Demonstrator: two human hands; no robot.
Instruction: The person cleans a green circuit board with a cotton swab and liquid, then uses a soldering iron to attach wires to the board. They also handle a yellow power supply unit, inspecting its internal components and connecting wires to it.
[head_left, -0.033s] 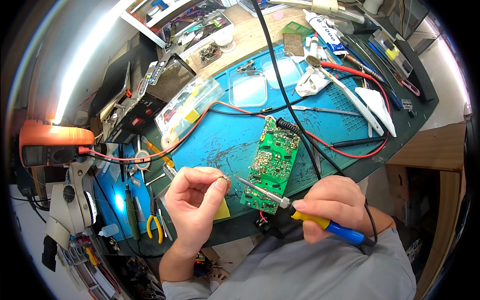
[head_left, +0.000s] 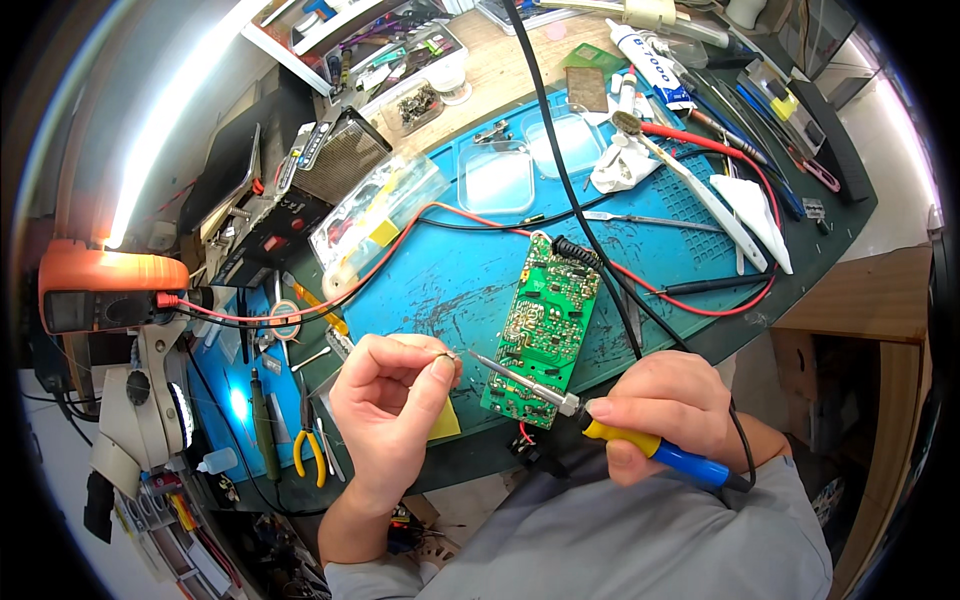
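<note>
My right hand (head_left: 665, 410) is wrapped round the yellow and blue handle of a soldering iron (head_left: 645, 443). The iron points left, its tip close to the fingertips of my left hand (head_left: 390, 410). Between thumb and forefinger, my left hand pinches a tiny part with thin wire ends (head_left: 450, 353), too small to name exactly. Under the iron's shaft lies a green circuit board (head_left: 545, 325), solder side up, with a coiled black cord (head_left: 578, 253) at its far end and a black connector (head_left: 537, 458) on short wires at its near end. Neither hand touches the board.
An orange multimeter (head_left: 115, 285) stands at the left, its red and black leads crossing the blue mat (head_left: 400, 295). The iron's black cable (head_left: 742, 440) rises from its handle. Yellow-handled pliers (head_left: 308, 455) lie left. Clear plastic lids (head_left: 497, 178), tweezers (head_left: 650, 220) and brushes (head_left: 700, 195) lie farther back.
</note>
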